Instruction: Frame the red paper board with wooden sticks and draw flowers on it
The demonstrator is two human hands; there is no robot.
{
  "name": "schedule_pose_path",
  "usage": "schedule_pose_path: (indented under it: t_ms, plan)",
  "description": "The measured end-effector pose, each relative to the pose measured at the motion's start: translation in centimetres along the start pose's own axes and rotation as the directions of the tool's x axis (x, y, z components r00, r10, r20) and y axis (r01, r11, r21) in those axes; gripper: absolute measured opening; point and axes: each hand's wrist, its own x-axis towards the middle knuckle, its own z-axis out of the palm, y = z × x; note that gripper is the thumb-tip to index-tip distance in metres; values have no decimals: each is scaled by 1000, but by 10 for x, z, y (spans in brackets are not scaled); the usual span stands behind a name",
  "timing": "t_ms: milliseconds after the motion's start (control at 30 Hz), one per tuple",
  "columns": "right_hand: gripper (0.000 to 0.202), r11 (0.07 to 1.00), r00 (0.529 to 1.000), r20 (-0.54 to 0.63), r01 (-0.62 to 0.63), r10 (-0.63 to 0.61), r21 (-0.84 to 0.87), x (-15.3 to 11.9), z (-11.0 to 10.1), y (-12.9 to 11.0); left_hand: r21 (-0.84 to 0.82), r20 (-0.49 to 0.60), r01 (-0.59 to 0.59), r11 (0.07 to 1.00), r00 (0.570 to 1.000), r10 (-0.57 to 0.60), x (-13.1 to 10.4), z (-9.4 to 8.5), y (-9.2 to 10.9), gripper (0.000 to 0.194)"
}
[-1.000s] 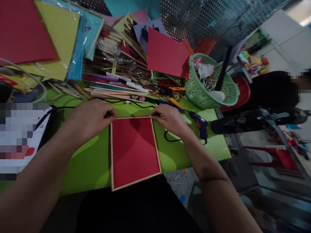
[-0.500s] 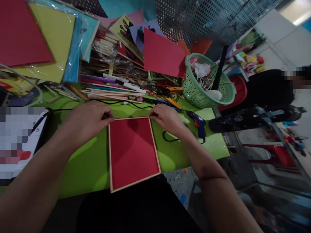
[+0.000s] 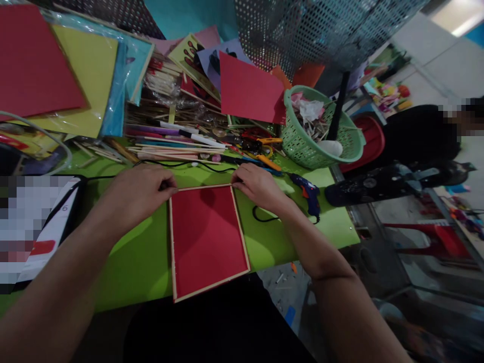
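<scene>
A red card edged with thin wooden sticks lies on the green tabletop, its near edge at the table's front. At its far left corner, my left hand is closed, thumb and fingertips pinched on the end of the far stick. My right hand pinches the far right corner in the same way. Just what lies between the fingertips is partly hidden. To the right of my right hand rests a blue hot glue gun, its black cord looping beside my wrist.
Behind my hands lie wooden sticks, markers and orange-handled tools. A green basket of scraps stands back right. At left are a tablet and a red sheet. A person in black is at far right.
The view has shifted slightly. Both hands stay at the far corners of the red card, with almost no movement.
</scene>
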Motion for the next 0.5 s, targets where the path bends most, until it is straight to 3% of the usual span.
schedule_pose_path:
  t_ms: [133, 233, 367, 500]
  plan:
    - [6, 1000, 1000, -25, 12, -12, 2, -1, -4, 1, -9, -18, -22, 1000, 1000, 22, -1, -2, 4, 14]
    - [8, 1000, 997, -71, 15, -16, -7, -4, -9, 2, -8, -90, -40, 999, 995, 39, -1, -2, 16, 22]
    - [10, 999, 993, -116, 24, -28, -35, -7, -15, -8, -3, -210, -81, 997, 975, 79, 0, -1, 50, 29]
    - [13, 994, 990, -128, 55, -67, -95, -10, -13, -23, 47, -183, -184, 982, 965, 190, 0, 3, 84, 25]
